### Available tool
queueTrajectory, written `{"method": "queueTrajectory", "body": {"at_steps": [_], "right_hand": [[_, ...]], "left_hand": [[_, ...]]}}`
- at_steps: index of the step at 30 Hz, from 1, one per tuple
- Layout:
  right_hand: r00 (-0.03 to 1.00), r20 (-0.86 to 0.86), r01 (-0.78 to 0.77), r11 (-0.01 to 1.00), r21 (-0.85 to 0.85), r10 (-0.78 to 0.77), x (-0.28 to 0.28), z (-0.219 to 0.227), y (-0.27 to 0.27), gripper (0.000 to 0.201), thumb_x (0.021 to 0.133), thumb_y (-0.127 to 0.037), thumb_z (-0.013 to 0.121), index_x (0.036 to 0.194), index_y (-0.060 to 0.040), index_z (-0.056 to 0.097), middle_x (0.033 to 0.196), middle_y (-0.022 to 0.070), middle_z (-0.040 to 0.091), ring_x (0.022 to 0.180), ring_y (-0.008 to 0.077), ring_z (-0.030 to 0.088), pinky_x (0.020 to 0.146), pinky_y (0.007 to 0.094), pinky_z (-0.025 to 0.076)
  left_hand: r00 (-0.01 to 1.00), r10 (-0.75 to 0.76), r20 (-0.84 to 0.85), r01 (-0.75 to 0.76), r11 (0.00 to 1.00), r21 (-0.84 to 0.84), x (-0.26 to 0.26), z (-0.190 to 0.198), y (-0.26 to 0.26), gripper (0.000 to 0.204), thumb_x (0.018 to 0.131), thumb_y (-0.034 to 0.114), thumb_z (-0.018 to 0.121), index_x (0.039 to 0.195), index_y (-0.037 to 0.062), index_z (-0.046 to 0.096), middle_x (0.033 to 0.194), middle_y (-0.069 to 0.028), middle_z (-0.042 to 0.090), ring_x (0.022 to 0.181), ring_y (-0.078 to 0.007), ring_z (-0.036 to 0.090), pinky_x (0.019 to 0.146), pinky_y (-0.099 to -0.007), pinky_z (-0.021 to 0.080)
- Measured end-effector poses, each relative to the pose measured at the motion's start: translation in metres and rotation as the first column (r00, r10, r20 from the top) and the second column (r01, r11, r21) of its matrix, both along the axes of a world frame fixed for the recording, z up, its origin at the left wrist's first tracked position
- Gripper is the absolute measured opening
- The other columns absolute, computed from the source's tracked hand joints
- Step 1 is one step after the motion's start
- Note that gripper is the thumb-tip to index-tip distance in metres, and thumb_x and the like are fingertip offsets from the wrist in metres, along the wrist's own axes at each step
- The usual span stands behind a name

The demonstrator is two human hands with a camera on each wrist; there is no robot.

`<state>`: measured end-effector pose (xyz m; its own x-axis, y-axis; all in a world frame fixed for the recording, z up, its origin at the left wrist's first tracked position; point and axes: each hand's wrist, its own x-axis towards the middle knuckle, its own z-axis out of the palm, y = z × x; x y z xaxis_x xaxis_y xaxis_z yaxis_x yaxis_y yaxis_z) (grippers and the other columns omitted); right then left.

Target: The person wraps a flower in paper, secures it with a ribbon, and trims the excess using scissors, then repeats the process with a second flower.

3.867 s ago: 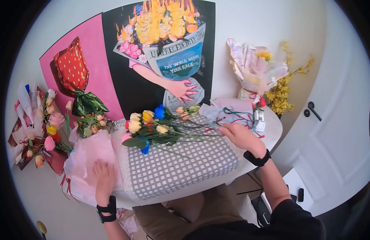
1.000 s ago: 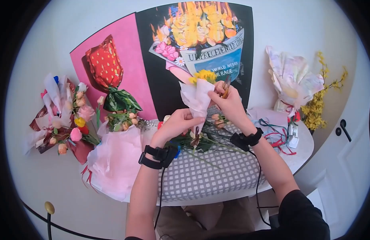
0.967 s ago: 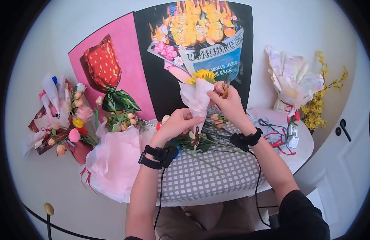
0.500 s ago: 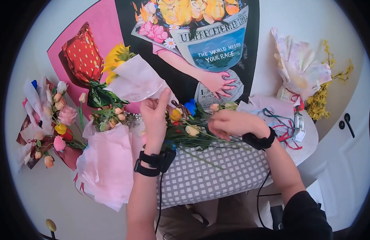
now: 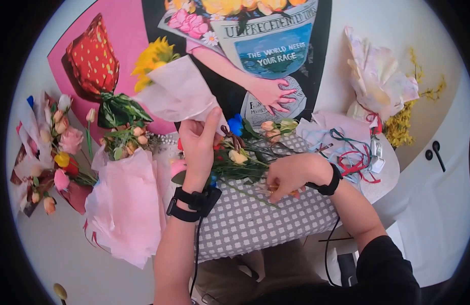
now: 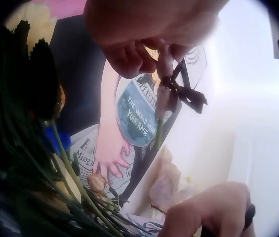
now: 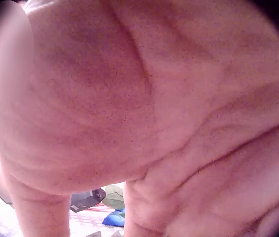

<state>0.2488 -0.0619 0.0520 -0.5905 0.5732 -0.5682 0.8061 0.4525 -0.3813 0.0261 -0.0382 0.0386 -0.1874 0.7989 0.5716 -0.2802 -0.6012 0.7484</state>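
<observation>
My left hand (image 5: 197, 147) pinches the lower end of a wrapped sunflower (image 5: 153, 58), raised over the table's left part and tilted to the left. Pale wrapping paper (image 5: 181, 89) flares round the bloom. In the left wrist view a dark ribbon bow (image 6: 191, 98) ties the narrow end below my fingertips, and a green stem sticks out under it. My right hand (image 5: 298, 173) is low over the checked cloth (image 5: 265, 223), fingers curled down round a small orange-handled tool (image 5: 296, 193), mostly hidden. Beside it lie loose flowers, among them a cream rose (image 5: 238, 156).
Pink tissue paper (image 5: 126, 203) overhangs the table's left front edge. Bouquets (image 5: 67, 140) stand at the far left. On the right lie tangled ribbons (image 5: 357, 157) on paper, with a wrapped bouquet (image 5: 380, 76) behind. Painted panels (image 5: 275, 51) stand at the back.
Both hands were together at the wrapped sunflower. Since then my left hand has carried it left, and my right hand has come away with the tool, down to the cloth. The view has tilted down.
</observation>
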Motion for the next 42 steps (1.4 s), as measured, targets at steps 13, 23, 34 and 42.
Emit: {"method": "queueTrajectory", "body": {"at_steps": [13,23,34,42], "right_hand": [[0.864,-0.496,0.199,0.843,0.500,0.090,-0.005,0.008,0.009,0.025,0.086,-0.022,0.071,0.075,0.0006,0.072,0.065,0.0122,0.068,0.060,0.0265,0.067,0.060,0.0376,0.051],[0.594,-0.805,0.401,0.868,0.293,-0.002,-0.022,0.008,0.009,0.022,0.090,-0.020,0.070,0.087,0.0013,0.068,0.060,0.0061,0.059,0.050,0.0146,0.052,0.051,0.0309,0.039],[0.581,-0.796,0.398,0.794,0.459,0.169,-0.026,-0.015,0.021,0.011,0.087,-0.007,0.071,0.093,-0.0020,0.063,0.063,0.0030,0.054,0.050,0.0116,0.047,0.050,0.0290,0.036],[0.643,-0.738,0.399,0.734,0.549,0.202,-0.027,-0.009,0.017,0.031,0.083,-0.008,0.078,0.107,-0.0044,0.059,0.074,0.0032,0.052,0.058,0.0134,0.050,0.054,0.0297,0.040]], "left_hand": [[0.993,-0.047,-0.112,0.040,0.997,-0.067,-0.002,-0.009,0.003,0.019,0.096,0.016,0.075,0.096,-0.0007,0.066,0.074,0.0027,0.064,0.050,-0.0011,0.045,0.044,-0.0217,0.030],[0.995,-0.063,-0.079,0.058,0.996,-0.065,-0.001,-0.015,0.006,0.021,0.095,0.016,0.075,0.100,-0.0028,0.066,0.078,0.0002,0.068,0.055,-0.0013,0.051,0.047,-0.0208,0.034],[0.996,-0.048,-0.074,0.049,0.999,0.011,0.003,-0.021,0.005,0.033,0.096,0.010,0.072,0.121,-0.0036,0.057,0.104,-0.0036,0.070,0.083,-0.0032,0.063,0.066,-0.0201,0.048],[0.995,0.001,-0.101,-0.005,0.999,-0.047,-0.001,-0.019,0.009,0.032,0.095,0.012,0.073,0.120,-0.0030,0.058,0.101,-0.0026,0.070,0.077,-0.0027,0.062,0.063,-0.0206,0.048]]}}
